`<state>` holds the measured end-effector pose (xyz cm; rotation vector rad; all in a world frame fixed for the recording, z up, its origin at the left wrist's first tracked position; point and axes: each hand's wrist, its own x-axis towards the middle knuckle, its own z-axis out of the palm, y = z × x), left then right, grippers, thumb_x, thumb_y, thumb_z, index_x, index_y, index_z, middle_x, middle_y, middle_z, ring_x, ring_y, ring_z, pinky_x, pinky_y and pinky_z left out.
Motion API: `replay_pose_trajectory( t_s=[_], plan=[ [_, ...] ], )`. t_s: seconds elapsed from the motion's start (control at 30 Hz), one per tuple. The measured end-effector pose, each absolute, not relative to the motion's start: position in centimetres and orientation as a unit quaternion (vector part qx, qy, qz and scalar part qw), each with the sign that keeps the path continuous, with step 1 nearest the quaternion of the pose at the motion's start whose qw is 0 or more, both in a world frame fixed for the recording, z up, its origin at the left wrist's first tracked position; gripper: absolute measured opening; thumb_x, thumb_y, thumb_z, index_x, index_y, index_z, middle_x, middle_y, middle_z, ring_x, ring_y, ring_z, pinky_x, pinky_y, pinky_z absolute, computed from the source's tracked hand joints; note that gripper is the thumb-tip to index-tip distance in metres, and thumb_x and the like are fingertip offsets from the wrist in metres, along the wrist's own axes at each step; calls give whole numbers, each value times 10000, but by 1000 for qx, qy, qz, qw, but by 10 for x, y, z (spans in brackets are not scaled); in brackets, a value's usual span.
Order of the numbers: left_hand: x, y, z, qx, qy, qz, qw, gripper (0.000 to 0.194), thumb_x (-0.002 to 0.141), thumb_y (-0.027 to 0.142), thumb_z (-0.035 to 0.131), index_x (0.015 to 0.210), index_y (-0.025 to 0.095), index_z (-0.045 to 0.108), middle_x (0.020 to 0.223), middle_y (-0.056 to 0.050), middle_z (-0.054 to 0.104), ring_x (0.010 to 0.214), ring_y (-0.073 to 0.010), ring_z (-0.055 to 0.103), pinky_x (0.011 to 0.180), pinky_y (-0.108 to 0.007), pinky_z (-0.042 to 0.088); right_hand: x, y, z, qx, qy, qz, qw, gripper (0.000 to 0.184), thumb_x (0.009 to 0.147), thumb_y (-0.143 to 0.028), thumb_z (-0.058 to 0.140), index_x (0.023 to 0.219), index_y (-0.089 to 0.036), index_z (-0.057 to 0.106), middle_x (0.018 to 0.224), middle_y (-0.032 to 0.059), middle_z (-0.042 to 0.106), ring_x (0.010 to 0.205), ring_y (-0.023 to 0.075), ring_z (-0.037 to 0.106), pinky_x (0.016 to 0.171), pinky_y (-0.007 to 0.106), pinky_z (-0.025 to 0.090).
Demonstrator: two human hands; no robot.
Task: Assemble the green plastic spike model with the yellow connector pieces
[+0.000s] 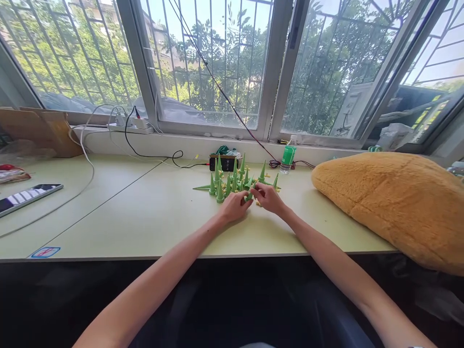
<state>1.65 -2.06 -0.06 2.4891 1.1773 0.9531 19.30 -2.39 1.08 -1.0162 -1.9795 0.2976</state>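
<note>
Several pointed green cones [219, 192] stand upright in a cluster on the table, with a few lying on their sides and small yellow pieces among them. At the near right of the cluster, my left hand [235, 207] rests low with its fingers closed around the base of a tilted green cone [249, 195]. My right hand [268, 197] meets it from the right, fingertips pinched together at that same cone. Whatever small thing may be between the right fingertips is hidden. Some yellow pieces [258, 204] lie just below the right hand.
A phone [229, 164] showing a timer stands behind the cones. Further right are a water bottle [288, 155] and a big orange plush cushion [391, 203]. Another phone [29, 197], a white cable [87, 179] and a cardboard box [39, 130] are at left.
</note>
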Motion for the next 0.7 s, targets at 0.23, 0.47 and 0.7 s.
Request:
replay_pose_trajectory(
  t_s=[0.23,0.47,0.7],
  plan=[
    [17,-20,0,828,423,354,102,192,857,335,521,764,173,566,581,13,543,531,-118,443,556,-254,288,209,-16,15,-452,-788,23,419,268,951,-320,422,761,-179,548,624,-11,529,570,115,444,599,230,340],
    [17,-23,3,822,436,349,110,184,865,333,506,756,184,503,582,20,525,521,-119,426,533,-254,276,219,-10,10,-553,-776,9,303,194,893,-241,495,806,-158,647,725,38,649,651,136,537,619,234,358],
    [17,-22,1,827,430,347,105,255,891,365,471,701,196,444,580,19,502,515,-118,406,531,-255,267,217,-14,13,-615,-763,11,199,175,835,-211,542,904,-164,697,820,60,696,769,165,599,637,235,368]
  ],
)
